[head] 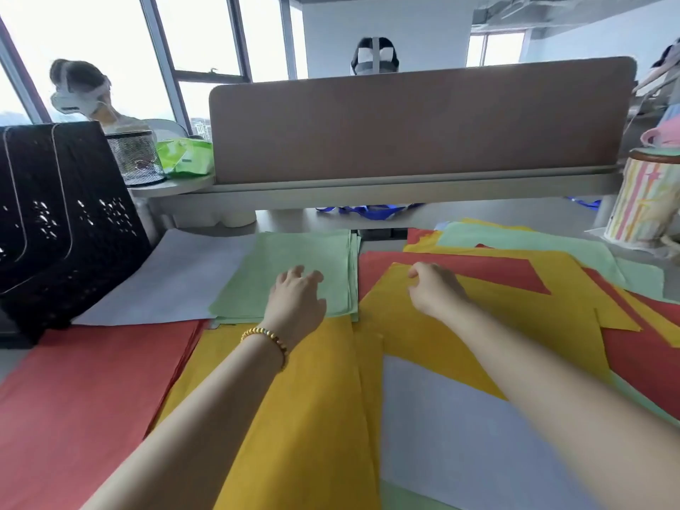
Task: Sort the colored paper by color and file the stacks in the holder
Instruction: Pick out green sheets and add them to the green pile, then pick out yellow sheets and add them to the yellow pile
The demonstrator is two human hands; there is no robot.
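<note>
Sorting is sitting about halfway: left hand is lying spread on the green stack, right hand, fingers loosely curled, is touching loose yellow paper (unsorted pile beyond), and the holder is waiting unfilled, as far as shown.

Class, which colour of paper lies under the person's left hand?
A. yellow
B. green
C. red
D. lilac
B: the left hand rests with loosely spread fingers on the green stack, beside the lilac sheet.

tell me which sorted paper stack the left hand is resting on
The green stack. The left hand lies on its near edge, while the lavender stack, red stack and yellow stack go untouched by it.
</note>
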